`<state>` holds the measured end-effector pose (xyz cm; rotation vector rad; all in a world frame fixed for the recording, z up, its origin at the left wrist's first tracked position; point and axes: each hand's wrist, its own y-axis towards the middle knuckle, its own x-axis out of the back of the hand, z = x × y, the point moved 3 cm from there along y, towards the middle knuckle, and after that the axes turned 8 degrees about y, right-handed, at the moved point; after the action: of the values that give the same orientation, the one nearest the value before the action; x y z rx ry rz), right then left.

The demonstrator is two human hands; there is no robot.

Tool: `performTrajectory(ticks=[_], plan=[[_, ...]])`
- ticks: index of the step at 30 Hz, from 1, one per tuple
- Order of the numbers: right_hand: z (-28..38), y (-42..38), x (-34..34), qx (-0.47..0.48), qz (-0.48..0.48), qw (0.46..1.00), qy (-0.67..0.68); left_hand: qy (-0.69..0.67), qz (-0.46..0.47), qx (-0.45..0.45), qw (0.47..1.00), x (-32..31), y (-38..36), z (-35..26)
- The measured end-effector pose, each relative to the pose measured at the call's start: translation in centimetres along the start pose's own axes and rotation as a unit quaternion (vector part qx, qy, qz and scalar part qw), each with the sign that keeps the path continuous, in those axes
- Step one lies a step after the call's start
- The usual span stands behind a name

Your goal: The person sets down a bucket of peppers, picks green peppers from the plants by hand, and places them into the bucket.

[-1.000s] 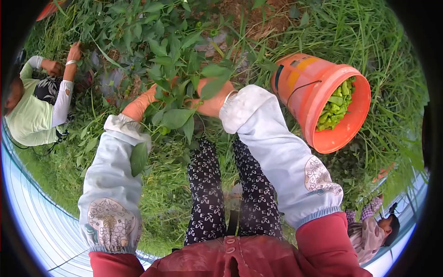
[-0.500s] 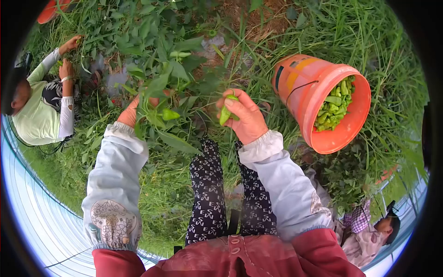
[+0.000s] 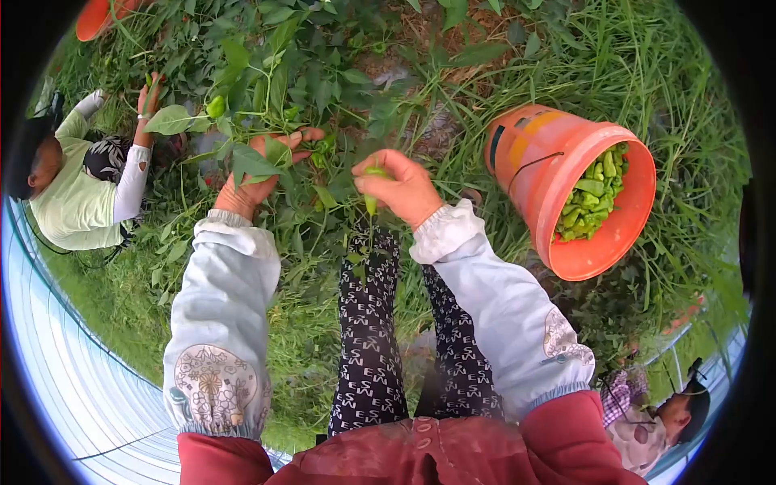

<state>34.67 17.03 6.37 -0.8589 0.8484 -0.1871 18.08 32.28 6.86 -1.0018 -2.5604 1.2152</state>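
My right hand (image 3: pixel 404 191) is closed around a light green pepper (image 3: pixel 371 202), whose pointed end hangs below the fingers. To its left, my left hand (image 3: pixel 260 171) is in the pepper plant (image 3: pixel 271 89), partly covered by leaves. Its fingers are stretched out and slightly apart, with the tips beside green peppers (image 3: pixel 322 152) on the plant. Another small green pepper (image 3: pixel 216 107) hangs from a branch above my left wrist. An orange bucket (image 3: pixel 558 174) on my right leans towards me, with many picked green peppers (image 3: pixel 594 194) inside.
Tall grass (image 3: pixel 647 73) surrounds the bucket. On the left, a person in a light green top (image 3: pixel 85 198) reaches into the plants, near another orange bucket (image 3: pixel 101 18). At lower right is a person in a cap (image 3: pixel 695 404). My patterned trouser legs (image 3: pixel 368 339) are below my hands.
My right hand has moved left, keeping its grip on a pepper. My left hand has shifted up and right, its fingers now showing among the leaves. The branches have swung upward.
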Motion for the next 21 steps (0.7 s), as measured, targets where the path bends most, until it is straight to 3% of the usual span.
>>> performTrajectory(ticks=[1, 2, 3, 5, 6, 8, 9, 14, 16, 21], plan=[[-0.1, 1.6, 0.2, 0.147, -0.041, 0.978, -0.142, 0.003, 0.014, 0.001, 1.0, -0.5, 0.3, 0.2], [-0.6, 2.7, 0.0, 0.281, -0.079, 0.914, -0.282, 0.002, 0.026, 0.006, 1.0, -0.8, 0.3, 0.6], [-1.2, 4.1, -0.4, 0.274, -0.081, 0.916, -0.282, 0.007, 0.025, 0.011, 1.0, -1.0, 0.2, 0.6], [-0.9, 5.9, -2.4, 0.433, -0.113, 0.796, -0.407, -0.015, 0.03, 0.012, 0.999, -0.5, 0.6, 1.0], [-0.5, 6.0, -2.8, 0.432, -0.116, 0.797, -0.405, -0.035, 0.032, 0.008, 0.999, -0.5, 0.6, 1.2], [0.1, 6.2, -3.3, 0.186, -0.094, 0.879, -0.43, -0.025, 0.03, 0.0, 0.999, -0.3, 0.3, 1.4], [0.5, 6.0, -3.5, 0.117, -0.113, 0.88, -0.446, -0.016, 0.027, -0.014, 0.999, -0.3, 0.2, 1.4], [-1.3, 6.4, -3.1, 0.06, -0.139, 0.899, -0.41, -0.007, -0.001, 0.017, 1.0, -1.0, -0.1, 1.7], [-2.1, 6.8, -2.9, 0.054, -0.101, 0.925, -0.362, -0.027, 0.001, 0.011, 1.0, -1.5, -0.1, 1.8], [-0.9, 5.4, -3.9, 0.065, -0.146, 0.911, -0.38, -0.055, -0.028, 0.03, 0.998, -1.3, 0.2, 3.8]])
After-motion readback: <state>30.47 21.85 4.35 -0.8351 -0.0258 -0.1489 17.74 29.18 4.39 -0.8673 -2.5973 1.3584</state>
